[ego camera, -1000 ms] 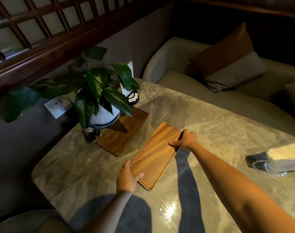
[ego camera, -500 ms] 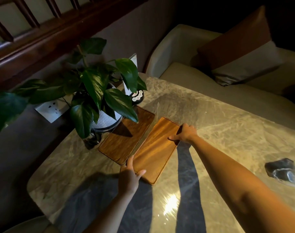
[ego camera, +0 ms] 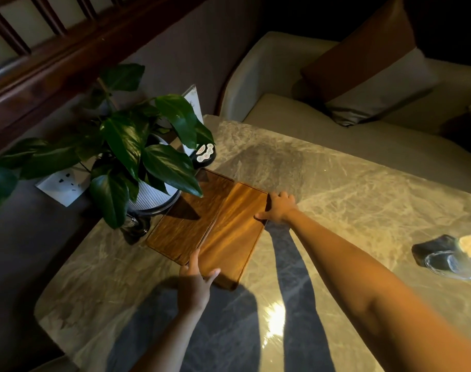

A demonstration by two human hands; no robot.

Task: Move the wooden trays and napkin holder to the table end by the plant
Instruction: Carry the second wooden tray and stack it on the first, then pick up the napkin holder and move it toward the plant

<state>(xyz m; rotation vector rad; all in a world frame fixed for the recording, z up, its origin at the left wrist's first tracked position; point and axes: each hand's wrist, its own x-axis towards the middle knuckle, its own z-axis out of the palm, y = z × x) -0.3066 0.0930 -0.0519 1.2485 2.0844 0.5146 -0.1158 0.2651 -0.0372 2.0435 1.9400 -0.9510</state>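
Note:
Two wooden trays lie side by side on the marble table (ego camera: 336, 189). The left tray (ego camera: 186, 224) sits next to the potted plant (ego camera: 137, 157), partly under its leaves. The right tray (ego camera: 234, 232) touches the left tray along its long edge. My left hand (ego camera: 195, 280) grips the right tray's near corner, thumb on top. My right hand (ego camera: 278, 206) holds its far right edge. A clear napkin holder (ego camera: 454, 253) with pale napkins stands at the right edge of the view, apart from both hands.
A small round black device (ego camera: 205, 154) and an upright card stand behind the plant. A wall socket (ego camera: 61, 185) is on the wall at left. A cushioned sofa (ego camera: 322, 111) with pillows runs along the table's far side. Bare marble lies between trays and napkin holder.
Both hands have slid the right tray leftward toward the plant until it sits against the left tray. The camera has moved closer to the table end.

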